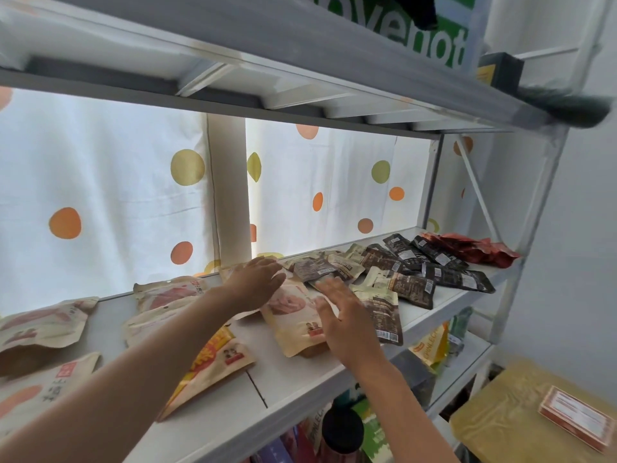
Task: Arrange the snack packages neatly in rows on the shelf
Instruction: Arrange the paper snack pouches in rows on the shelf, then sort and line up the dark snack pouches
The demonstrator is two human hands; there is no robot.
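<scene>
1. Nearest, at the left edge of the white shelf point(277, 379), lie large beige snack pouches point(43, 382), one at the front corner and one behind it, with bare shelf between them and the next group.
2. A beige pouch with an orange and yellow front point(213, 359) lies flat near the front edge, partly under the left forearm.
3. The right hand point(344, 319) is over the near end of a beige pouch with a pink picture point(293, 309); its fingers are straight and spread apart, gripping nothing. Whether the palm touches the pouch cannot be told.
4. The left hand point(257, 279) reaches farther in, fingers straight and close together, flat over the far end of the same pouch, holding nothing.
5. To the right, smaller dark brown packets point(414, 285) lie overlapping in a loose pile, some tilted across others.
6. At the far right end sit red packets point(474, 248), heaped against the shelf frame.
7. Behind the shelf hangs a white curtain with coloured dots point(100, 195).
</scene>
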